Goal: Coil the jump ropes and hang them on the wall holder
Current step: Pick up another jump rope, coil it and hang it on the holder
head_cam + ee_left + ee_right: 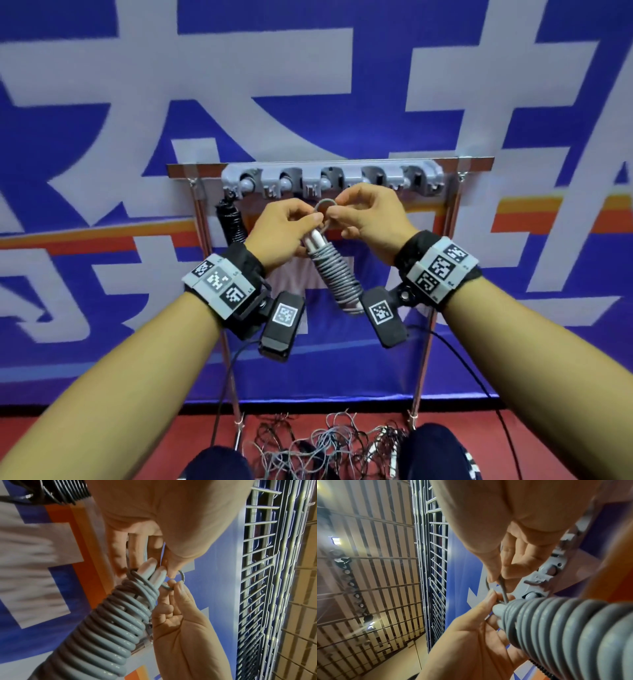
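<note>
Grey jump rope point(337, 274), wound tight round its white handles point(315, 240), hung just below the wall holder point(332, 178), slanting down from both hands. The left hand point(284, 226) had its fingers curled round the top of the bundle, thumb and forefinger pinching the base of a small loop point(325, 204). The right hand point(370, 219) pinched the loop's other side, apparently to spread it for a hook. A black coiled rope point(233, 222) already hung from the holder's left end. Loose ropes point(325, 442) lay tangled on the floor point(102, 445) well below the holder.
</note>
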The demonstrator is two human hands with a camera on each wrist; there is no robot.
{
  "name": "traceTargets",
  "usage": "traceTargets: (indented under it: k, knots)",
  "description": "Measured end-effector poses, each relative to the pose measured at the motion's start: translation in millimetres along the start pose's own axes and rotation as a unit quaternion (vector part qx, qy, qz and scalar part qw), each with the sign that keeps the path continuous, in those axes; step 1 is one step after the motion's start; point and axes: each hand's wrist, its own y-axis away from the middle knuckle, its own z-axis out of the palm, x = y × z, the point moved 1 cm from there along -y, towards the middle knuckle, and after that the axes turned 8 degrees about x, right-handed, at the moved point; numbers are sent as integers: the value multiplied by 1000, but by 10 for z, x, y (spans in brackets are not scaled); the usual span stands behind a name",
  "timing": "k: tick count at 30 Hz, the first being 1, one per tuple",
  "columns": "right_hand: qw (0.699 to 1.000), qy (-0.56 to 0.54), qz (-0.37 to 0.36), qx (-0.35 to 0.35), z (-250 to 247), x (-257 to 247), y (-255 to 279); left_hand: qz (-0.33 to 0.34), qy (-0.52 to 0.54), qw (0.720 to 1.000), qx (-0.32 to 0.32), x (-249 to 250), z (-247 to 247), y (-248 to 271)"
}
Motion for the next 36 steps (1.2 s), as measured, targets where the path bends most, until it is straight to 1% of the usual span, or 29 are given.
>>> traceTargets:
  k: [6,11,13,17,21,23,25,27,30,33,34,36]
  knots:
    - [1000,18,-15,6,536,-16,-262,6,-42,997,69,-27,-412,-177]
    - [998,61,-3,15,870,-6,-520,2,-88,990,113,-120,-657,-419]
    - [997,79,2,22,959,6,-616,-12,-82,990,118,-152,-708,-507]
    - [988,143,-14,50,1089,44,-785,-30,-75,989,122,-217,-771,-692]
    - [977,190,-50,85,1231,166,-938,-40,-81,987,135,-348,-780,-898]
    - [975,199,-63,82,1271,228,-970,-50,-75,986,139,-407,-746,-932]
    - [975,199,-70,71,1264,253,-971,-69,-42,987,136,-472,-711,-946]
    - [979,184,-64,65,1239,271,-977,-84,-27,986,138,-528,-696,-964]
    - [984,161,-42,61,1230,290,-963,-77,-36,986,144,-588,-685,-1003]
    - [992,109,-8,62,1193,320,-944,-64,-44,986,150,-595,-686,-1004]
    - [992,107,-8,66,1167,338,-951,-63,-44,986,151,-575,-683,-989]
    - [983,162,-37,75,1140,372,-965,-68,-40,986,149,-551,-669,-967]
